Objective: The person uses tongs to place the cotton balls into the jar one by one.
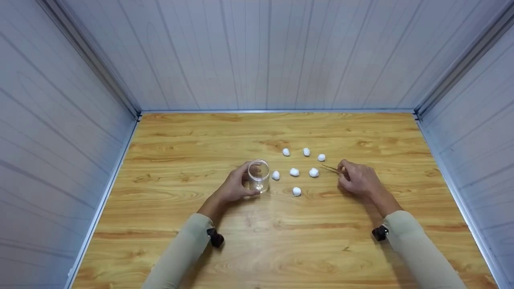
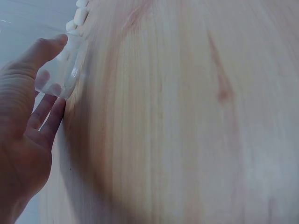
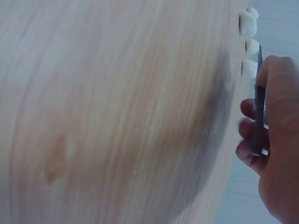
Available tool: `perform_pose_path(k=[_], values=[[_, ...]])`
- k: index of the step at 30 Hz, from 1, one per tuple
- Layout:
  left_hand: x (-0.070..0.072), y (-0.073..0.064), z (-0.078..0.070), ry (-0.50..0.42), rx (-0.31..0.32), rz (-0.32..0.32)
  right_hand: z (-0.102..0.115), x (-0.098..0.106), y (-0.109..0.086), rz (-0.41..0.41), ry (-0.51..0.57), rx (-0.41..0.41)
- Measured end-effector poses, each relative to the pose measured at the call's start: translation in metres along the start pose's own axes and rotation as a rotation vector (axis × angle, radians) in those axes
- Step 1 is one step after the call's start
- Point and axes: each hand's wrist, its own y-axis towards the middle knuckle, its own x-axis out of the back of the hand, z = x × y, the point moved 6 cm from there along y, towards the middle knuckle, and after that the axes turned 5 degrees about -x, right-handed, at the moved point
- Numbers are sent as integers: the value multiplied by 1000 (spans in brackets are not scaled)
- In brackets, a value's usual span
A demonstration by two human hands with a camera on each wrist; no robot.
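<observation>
My left hand (image 1: 235,184) grips a clear glass cup (image 1: 259,176) round its side, thumb on the near side and fingers on the far side. The cup stands upright on the table. In the left wrist view the thumb of the left hand (image 2: 28,102) lies along the see-through wall. Thin tweezers (image 1: 330,169) are pinched in my right hand (image 1: 361,178), their tips pointing left toward the cotton balls. Nothing shows between the tips. Several white cotton balls lie between the hands; one cotton ball (image 1: 276,175) sits just right of the cup, another (image 1: 313,172) left of the tweezers.
A wood-grain table (image 1: 249,249) lies beneath everything. Pale panels close it in at the back (image 1: 265,56), left and right. One cotton ball (image 1: 296,191) lies nearer to me than the others. Both sleeves carry a small black wrist camera (image 1: 379,233).
</observation>
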Motion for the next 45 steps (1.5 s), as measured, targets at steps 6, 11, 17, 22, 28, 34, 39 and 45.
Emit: perform_pose_path(k=[6,11,17,22,28,34,39,45], values=[[0,0,1,40,-4,2,-3,-1,0,18,22,-13],[-1,0,2,65,-8,8,-1,0,0,7,11,-7],[-1,-3,3,93,-21,13,0,2,0,-19,8,13],[0,-5,4,113,-17,9,2,7,1,-28,7,41],[-1,-5,5,118,-15,5,4,11,2,-15,3,53],[-2,-4,17,121,-89,-21,12,10,3,-10,6,99],[-2,-4,30,127,-160,-49,20,9,2,-11,5,156],[-2,-5,31,143,-131,-47,32,10,3,15,20,192]])
